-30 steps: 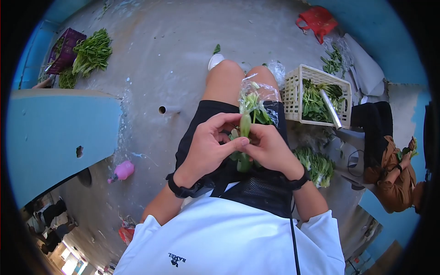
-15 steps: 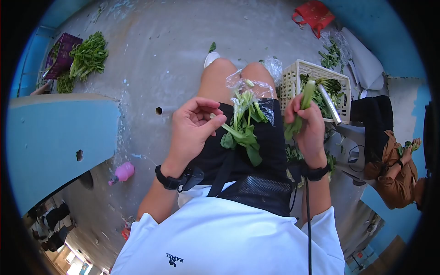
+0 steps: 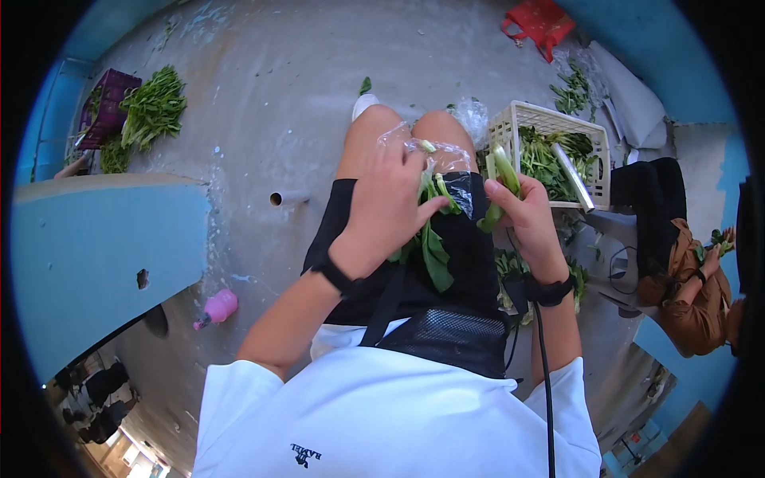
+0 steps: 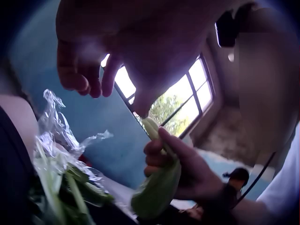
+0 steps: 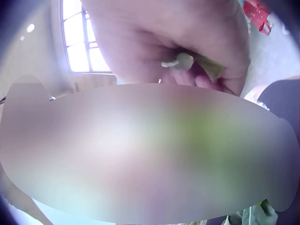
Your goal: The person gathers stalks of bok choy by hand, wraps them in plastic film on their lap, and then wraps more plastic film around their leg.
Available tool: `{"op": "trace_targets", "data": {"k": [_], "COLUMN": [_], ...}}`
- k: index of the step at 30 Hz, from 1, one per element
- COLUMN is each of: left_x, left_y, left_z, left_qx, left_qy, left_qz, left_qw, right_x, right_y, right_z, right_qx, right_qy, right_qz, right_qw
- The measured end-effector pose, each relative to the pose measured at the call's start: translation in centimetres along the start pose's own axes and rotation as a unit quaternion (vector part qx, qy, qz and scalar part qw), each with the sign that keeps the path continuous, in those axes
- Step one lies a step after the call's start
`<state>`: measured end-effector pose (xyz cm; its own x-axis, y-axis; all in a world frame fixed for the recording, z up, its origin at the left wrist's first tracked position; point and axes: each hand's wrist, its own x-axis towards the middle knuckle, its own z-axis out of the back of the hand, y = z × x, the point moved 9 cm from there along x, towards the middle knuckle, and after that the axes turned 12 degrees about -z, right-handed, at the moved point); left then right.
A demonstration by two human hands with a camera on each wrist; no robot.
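Observation:
In the head view, the right hand [image 3: 532, 227] grips a pale green stalk [image 3: 504, 177] upright beside the right thigh. My left hand [image 3: 388, 209] reaches over the lap, fingers extended, above leafy greens [image 3: 434, 255] and clear plastic film [image 3: 458, 159]. Whether its fingertips touch them is hard to tell. From the left wrist view, the left hand [image 4: 136, 47] has hanging fingers with nothing between them, and the film-wrapped greens [image 4: 70, 187] lie below. Much of the right wrist view is blurred; the right hand [image 5: 178, 37] curls round a stalk end [image 5: 180, 62].
A white crate [image 3: 510, 119] of greens with a metal tube [image 3: 572, 177] stands beyond the right hand. More greens lie on the floor. Around are a purple crate [image 3: 107, 111], a pink bottle [image 3: 219, 307], a red bag [image 3: 539, 29], a blue wall panel [image 3: 103, 255] and a seated person [image 3: 685, 295].
Both hands were together at a stalk, then parted, the right taking it toward the crate side. My left hand has since moved forward over the film and greens on the lap.

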<state>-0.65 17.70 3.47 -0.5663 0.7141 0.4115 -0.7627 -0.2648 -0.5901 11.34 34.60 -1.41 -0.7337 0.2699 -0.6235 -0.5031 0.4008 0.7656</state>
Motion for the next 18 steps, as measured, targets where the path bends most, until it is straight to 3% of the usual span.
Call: {"op": "trace_targets", "data": {"k": [3,5,10,11,12,14,18], "left_x": [-0.5,-1.9,-8.1,-9.7,-10.7,-13.0,-16.9], "left_y": [1.3,3.6,6.8,7.5,7.5,8.2,9.7], "left_z": [-1.9,0.2,3.2,3.2,3.3,2.7,1.7], "left_qx": [-0.002,-0.074,-0.163,-0.211,-0.21,-0.35,-0.369], "left_qy": [0.034,-0.005,-0.054,-0.086,-0.09,-0.165,-0.141], "left_qz": [-0.021,0.122,0.236,0.264,0.266,0.314,0.344], "left_qw": [0.999,0.99,0.957,0.937,0.936,0.867,0.852], "right_x": [0.7,0.2,2.0,2.4,2.5,2.4,5.1], "right_y": [-0.3,0.5,-1.4,-0.6,0.4,1.5,3.5], "right_z": [-0.9,-1.7,-3.9,-3.6,-3.7,-2.1,1.4], "right_qx": [-0.014,-0.026,-0.055,-0.201,-0.342,-0.286,-0.299], "right_qy": [0.022,0.03,0.054,0.012,-0.031,-0.088,-0.171], "right_qz": [-0.018,-0.041,-0.11,-0.025,0.061,0.094,0.104], "right_qw": [1.0,0.998,0.991,0.979,0.937,0.95,0.933]}}
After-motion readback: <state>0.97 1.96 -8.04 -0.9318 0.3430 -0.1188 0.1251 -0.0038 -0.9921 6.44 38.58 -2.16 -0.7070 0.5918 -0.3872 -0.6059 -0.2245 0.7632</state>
